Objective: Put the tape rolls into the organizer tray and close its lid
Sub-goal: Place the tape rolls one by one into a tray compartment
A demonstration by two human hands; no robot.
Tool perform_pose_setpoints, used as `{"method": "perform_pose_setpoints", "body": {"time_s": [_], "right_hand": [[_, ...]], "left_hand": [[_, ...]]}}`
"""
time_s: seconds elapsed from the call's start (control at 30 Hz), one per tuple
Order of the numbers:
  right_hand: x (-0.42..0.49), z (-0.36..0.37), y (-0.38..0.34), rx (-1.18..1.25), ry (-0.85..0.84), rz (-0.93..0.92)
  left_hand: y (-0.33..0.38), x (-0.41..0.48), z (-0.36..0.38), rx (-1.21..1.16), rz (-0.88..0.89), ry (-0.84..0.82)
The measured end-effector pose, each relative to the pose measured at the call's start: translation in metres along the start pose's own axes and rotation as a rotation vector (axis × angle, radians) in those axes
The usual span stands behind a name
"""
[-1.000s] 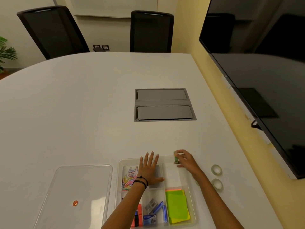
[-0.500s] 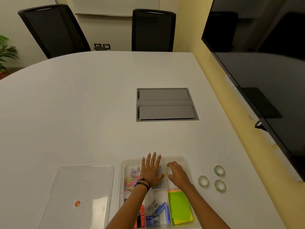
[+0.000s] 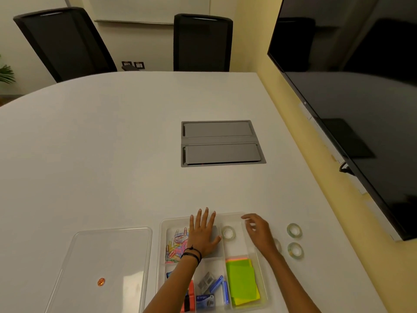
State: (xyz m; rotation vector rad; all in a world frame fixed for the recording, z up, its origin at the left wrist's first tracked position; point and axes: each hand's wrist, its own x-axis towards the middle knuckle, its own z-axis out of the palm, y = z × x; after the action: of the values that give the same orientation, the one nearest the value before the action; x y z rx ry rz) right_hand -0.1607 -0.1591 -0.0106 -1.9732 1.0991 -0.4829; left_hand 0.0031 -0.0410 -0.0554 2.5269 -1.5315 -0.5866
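A clear organizer tray (image 3: pixel 160 245) sits near the table's front edge. One clear tape roll (image 3: pixel 228 233) lies flat in its back right compartment. My left hand (image 3: pixel 203 233) rests flat, fingers spread, on the tray's middle back compartment. My right hand (image 3: pixel 257 230) hovers empty over the tray's right rim, fingers loosely apart. Two tape rolls (image 3: pixel 294 229) (image 3: pixel 295 250) lie on the table right of the tray. A third roll (image 3: pixel 278 245) is mostly hidden behind my right wrist. The clear lid (image 3: pixel 108 256) lies flat to the tray's left.
The tray also holds coloured paper clips (image 3: pixel 176 245), green sticky notes (image 3: pixel 241 279) and staple boxes (image 3: pixel 209 288). A grey cable hatch (image 3: pixel 221 143) is set into the white table. A dark screen (image 3: pixel 349 98) hangs at the right. Two black chairs (image 3: pixel 200 41) stand at the far side.
My right hand carried a tape roll into the tray's back right compartment, let it go, and moved right. My left hand stayed on the tray.
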Motion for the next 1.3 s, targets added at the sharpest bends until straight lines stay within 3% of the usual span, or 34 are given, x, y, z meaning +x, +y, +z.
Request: {"method": "perform_pose_setpoints", "body": {"time_s": [0.17, 0.63, 0.77, 0.97, 1.1, 1.3], "right_hand": [[-0.014, -0.034, 0.041, -0.035, 0.112, 0.118], [-0.057, -0.032, 0.084, -0.237, -0.125, 0.195], [-0.063, -0.027, 0.081, -0.293, -0.180, 0.192], [-0.067, -0.018, 0.079, -0.411, -0.126, 0.179], [-0.064, -0.021, 0.077, -0.514, -0.084, 0.295], [-0.042, -0.026, 0.044, -0.156, 0.032, 0.413]], "left_hand": [[0.003, -0.001, 0.002, 0.025, 0.017, 0.010], [0.014, -0.011, -0.018, 0.134, 0.084, -0.144], [0.013, -0.012, -0.019, 0.154, 0.100, -0.110], [0.010, -0.012, -0.020, 0.085, 0.105, -0.098], [0.010, -0.012, -0.018, 0.090, 0.112, -0.116], [0.011, -0.010, -0.020, 0.104, 0.120, -0.141]]}}
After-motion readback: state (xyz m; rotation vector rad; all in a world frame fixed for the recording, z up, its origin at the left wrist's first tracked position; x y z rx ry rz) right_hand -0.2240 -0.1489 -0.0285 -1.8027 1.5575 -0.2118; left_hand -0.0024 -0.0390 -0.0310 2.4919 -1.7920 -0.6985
